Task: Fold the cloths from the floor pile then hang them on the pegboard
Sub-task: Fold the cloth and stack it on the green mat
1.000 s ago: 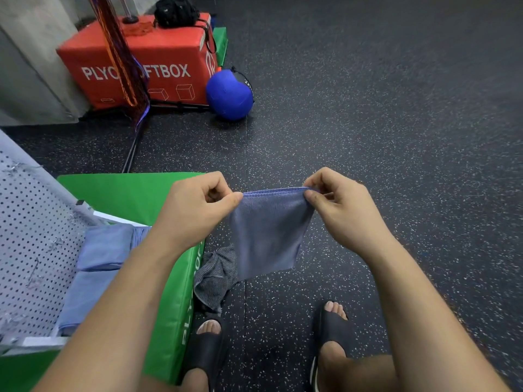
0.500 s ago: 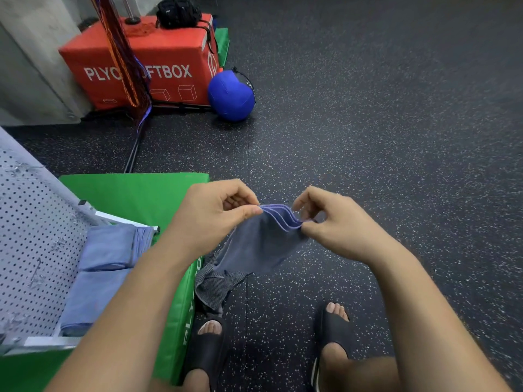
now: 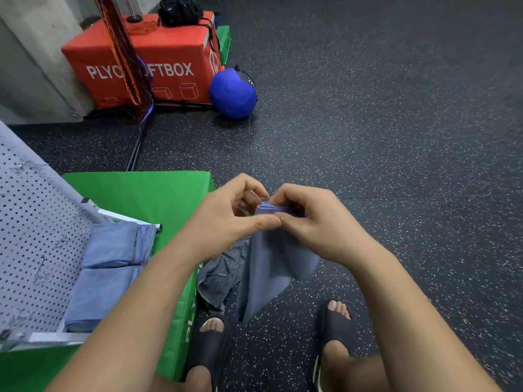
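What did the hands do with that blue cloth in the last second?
The left hand and right hand moved together, joining the top corners of the blue cloth, which now hangs folded in half. Both still pinch it. The folded cloths on the pegboard and the striped cloth on the floor stayed put.

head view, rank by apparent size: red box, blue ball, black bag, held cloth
1. red box
2. held cloth, though it is much nearer the camera, so its true rank is unsure
3. blue ball
4. black bag
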